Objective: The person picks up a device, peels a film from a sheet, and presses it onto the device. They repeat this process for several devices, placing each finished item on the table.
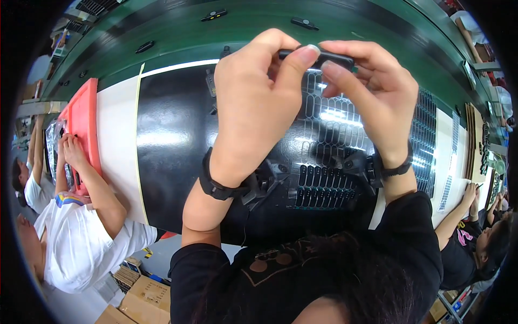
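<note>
Both hands are raised over the far edge of the black mat, pinching one small, elongated black device (341, 61) between them. My left hand (256, 94) grips its left end, thumb on the near side. My right hand (377, 92) holds the right end between thumb and fingers. Below them lies a clear sheet of oval-outlined stickers (324, 127); its near part still carries rows of black oval stickers (324, 189). Another black device (210, 82) lies on the mat, partly hidden by my left hand. Black bands with bulky mounts sit on both wrists.
A green conveyor belt (259, 33) runs along the far side, carrying several black devices, including one (305, 23) beyond my hands. At left, a person in white works at a red tray (86, 121). Another person sits at right. Cardboard boxes (145, 299) stand below left.
</note>
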Demonstrator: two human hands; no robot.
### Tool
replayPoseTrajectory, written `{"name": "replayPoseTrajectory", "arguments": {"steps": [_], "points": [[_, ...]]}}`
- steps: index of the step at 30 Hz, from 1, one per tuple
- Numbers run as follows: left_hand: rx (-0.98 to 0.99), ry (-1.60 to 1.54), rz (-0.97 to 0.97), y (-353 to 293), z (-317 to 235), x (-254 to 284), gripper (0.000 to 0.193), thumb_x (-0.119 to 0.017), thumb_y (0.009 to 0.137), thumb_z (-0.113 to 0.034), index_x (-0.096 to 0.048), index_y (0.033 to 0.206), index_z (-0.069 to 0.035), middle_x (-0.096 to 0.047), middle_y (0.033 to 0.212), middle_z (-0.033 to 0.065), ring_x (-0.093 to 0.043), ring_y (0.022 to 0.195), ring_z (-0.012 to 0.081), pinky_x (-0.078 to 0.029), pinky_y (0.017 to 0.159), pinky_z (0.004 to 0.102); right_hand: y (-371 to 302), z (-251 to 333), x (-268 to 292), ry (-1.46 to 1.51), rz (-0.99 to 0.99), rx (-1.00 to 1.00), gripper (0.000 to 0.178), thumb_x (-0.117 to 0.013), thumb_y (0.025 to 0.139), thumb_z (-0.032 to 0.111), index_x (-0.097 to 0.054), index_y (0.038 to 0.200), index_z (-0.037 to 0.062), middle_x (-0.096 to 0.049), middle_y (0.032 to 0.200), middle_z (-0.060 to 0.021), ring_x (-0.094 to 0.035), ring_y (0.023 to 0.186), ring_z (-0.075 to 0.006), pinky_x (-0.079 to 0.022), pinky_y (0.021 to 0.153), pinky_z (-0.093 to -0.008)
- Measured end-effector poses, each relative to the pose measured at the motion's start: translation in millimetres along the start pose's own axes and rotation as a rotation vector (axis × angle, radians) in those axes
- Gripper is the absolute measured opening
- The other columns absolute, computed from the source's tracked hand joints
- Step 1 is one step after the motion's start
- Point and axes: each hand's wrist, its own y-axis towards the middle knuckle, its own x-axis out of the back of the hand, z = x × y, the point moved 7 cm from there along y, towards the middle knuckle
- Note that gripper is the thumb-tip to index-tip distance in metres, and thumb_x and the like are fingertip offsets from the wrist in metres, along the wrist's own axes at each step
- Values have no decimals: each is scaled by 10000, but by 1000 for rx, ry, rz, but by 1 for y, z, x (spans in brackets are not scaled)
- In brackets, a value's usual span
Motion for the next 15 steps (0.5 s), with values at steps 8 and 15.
{"name": "replayPoseTrajectory", "arguments": {"steps": [8,15], "points": [[-55,-246,157,3,-7,-1,165,-546,776,-29,-573,933,14,-568,723,31,-502,584,62,-391,525,168,1,-4,2,238,-8,-12,208,-609,739,14,-546,931,-36,-608,771,-62,-569,573,-58,-421,486,-126],[-4,-173,154,-5,-14,1,196,-541,775,7,-561,968,36,-585,776,55,-514,592,79,-417,560,162,-7,5,-2,113,-16,53,182,-594,744,0,-554,920,-20,-605,799,-73,-548,558,-49,-415,471,-130]]}}
